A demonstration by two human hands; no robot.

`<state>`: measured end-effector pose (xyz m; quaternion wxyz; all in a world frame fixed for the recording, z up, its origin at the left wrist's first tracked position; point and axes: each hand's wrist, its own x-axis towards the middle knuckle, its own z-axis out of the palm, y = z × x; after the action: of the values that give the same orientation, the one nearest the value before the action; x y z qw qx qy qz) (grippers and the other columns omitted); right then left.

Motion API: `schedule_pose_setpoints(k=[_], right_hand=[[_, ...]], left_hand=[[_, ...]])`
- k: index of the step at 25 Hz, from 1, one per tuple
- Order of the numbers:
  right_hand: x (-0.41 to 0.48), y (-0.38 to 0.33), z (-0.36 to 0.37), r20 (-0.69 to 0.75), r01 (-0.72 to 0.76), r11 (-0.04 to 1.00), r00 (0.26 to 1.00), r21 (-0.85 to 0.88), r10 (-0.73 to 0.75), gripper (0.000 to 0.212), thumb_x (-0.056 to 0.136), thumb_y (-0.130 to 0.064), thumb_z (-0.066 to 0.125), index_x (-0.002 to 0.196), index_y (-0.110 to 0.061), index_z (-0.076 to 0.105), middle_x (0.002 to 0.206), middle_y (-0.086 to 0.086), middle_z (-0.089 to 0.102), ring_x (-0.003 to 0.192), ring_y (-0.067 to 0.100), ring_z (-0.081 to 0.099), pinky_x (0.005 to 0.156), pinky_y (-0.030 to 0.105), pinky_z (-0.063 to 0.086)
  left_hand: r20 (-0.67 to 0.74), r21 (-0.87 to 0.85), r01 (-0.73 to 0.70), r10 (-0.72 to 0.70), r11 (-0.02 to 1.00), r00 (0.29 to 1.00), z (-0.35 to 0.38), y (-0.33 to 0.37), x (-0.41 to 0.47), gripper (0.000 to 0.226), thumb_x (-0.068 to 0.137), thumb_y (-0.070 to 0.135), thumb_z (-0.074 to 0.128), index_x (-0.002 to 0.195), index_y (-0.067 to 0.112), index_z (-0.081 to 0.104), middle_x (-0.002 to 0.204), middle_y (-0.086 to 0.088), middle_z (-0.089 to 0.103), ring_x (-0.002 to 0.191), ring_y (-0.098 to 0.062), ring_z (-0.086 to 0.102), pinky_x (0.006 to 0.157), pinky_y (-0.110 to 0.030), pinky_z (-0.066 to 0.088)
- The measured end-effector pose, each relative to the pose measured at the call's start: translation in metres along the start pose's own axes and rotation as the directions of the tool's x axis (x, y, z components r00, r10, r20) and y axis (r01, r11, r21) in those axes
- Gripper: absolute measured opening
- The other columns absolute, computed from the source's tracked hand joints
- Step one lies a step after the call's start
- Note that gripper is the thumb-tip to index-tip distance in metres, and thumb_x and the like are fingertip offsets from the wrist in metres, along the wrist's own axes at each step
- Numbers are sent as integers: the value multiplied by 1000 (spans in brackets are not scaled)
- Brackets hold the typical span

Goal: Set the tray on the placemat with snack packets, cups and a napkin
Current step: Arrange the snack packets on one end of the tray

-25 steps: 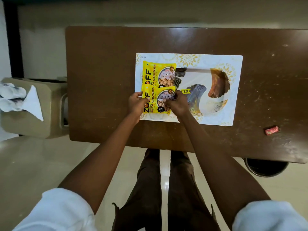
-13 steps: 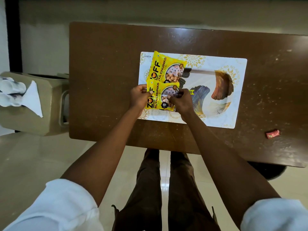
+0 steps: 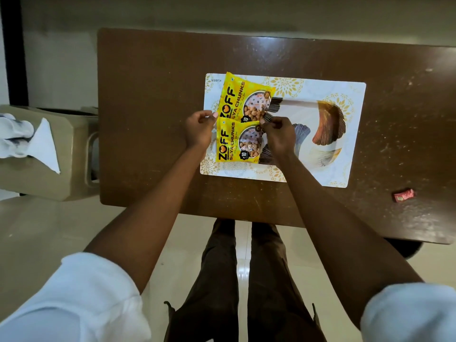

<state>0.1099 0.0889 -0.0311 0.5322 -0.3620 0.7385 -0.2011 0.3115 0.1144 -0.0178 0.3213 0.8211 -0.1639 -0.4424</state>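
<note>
1. A dark brown wooden surface [image 3: 153,99] is seen from above by a head camera, with two bare forearms reaching forward over its near edge.
2. A rectangular placemat [image 3: 355,134], white with gold floral and feather patterns, is laid flat on the middle of the surface.
3. Two yellow snack packets printed "ZOFF SOYA CHUNKS" are placed on the left part of the placemat.
4. The far packet [image 3: 243,95] is tilted, and its near edge is overlapped by the near packet [image 3: 234,141], which lies closer to the person.
5. The left hand [image 3: 198,130] is positioned at the left edge of the packets, where the two meet; its grip is closed, with thumb and fingertips pinched on that edge.
6. The right hand [image 3: 280,135] is positioned at the right side of the same junction; its grip is also closed, with the fingertips pinched at the top right corner of the near packet. Which packet is held by each pinch cannot be told for certain.
7. A beige tray [image 3: 71,154] is seen left of the surface, beyond its edge and well apart from both hands.
8. On the tray, white cups [image 3: 13,134] lying on their sides and a white folded napkin [image 3: 45,146] are carried.
9. A small red wrapper [image 3: 403,195] lies on the right of the surface, apart from the placemat.
</note>
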Motion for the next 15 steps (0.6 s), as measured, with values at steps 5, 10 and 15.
schedule_pose_setpoints(k=[5,10,15], right_hand=[[14,-26,7,3,51,996,999,-71,-51,31,101,-13,60,131,-6,66,121,9,72,100,20,65,86,32,54],[14,-30,9,28,65,994,998,-83,-63,36,98,-2,61,134,-4,65,128,13,71,118,27,67,101,42,56],[11,-19,8,79,92,993,993,-78,-86,44,96,2,66,140,-4,61,127,15,69,118,33,69,101,52,57]], left_hand=[[39,39,29,-30,999,999,9,13,9,23,96,12,70,113,-1,75,111,-19,77,106,-35,74,94,-50,61],[5,58,67,-67,996,998,8,2,9,20,94,12,72,108,-2,77,104,-21,77,97,-35,76,86,-49,63],[23,53,78,-79,996,997,8,0,10,19,94,11,71,105,-5,76,103,-26,76,83,-30,72,83,-48,63]])
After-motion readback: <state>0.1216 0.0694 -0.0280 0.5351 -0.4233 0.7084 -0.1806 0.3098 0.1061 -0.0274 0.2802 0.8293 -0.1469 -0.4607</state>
